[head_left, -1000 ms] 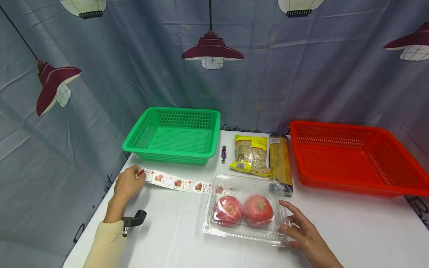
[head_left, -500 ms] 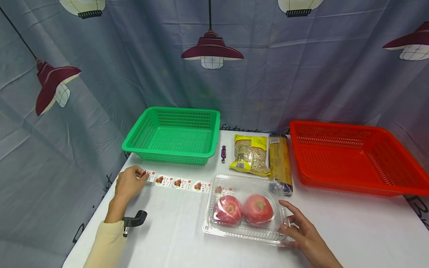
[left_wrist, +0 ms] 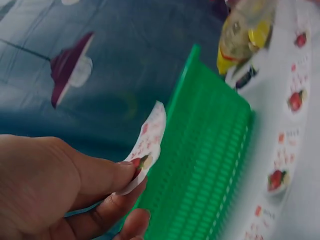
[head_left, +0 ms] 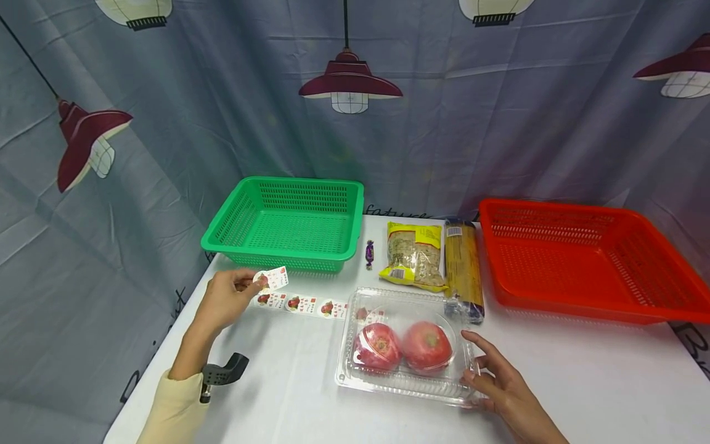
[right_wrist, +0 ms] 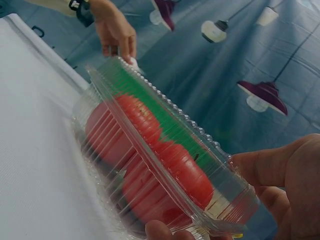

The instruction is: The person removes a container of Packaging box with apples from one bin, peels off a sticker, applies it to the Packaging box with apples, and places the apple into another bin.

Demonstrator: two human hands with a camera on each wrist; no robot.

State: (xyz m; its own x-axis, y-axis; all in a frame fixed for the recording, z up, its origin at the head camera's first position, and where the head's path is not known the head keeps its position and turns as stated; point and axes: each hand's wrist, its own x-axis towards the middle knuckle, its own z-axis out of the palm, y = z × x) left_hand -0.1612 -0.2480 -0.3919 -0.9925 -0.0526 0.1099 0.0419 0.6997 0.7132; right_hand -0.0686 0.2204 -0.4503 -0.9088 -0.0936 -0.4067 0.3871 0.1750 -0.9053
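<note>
Between thumb and fingers my left hand [head_left: 224, 299] pinches a small white sticker [head_left: 276, 279] with red print and a fruit picture. In the left wrist view the sticker [left_wrist: 150, 132] curls slightly in front of the green basket. Below it a strip of matching stickers [head_left: 301, 304] lies on the table, its right end seen through a clear plastic box [head_left: 399, 390]. Inside the lidded box sit two round red fruits [head_left: 428, 346]. My right hand [head_left: 496, 382] grips the box's right end, thumb and fingers on different sides in the right wrist view.
Behind the left hand stands a green basket [head_left: 349, 250]; a red basket [head_left: 588, 311] is at the right. A purple-wrapped candy [head_left: 370, 254], a yellow bag of grain-like food [head_left: 416, 256] and a long yellow packet [head_left: 465, 268] lie between them. A grey curtain [head_left: 421, 135] hangs behind.
My left hand has peeled the sticker from the strip's left end and lifted it up and slightly right. The strip now lies flat. My right hand and the box have stayed put.
</note>
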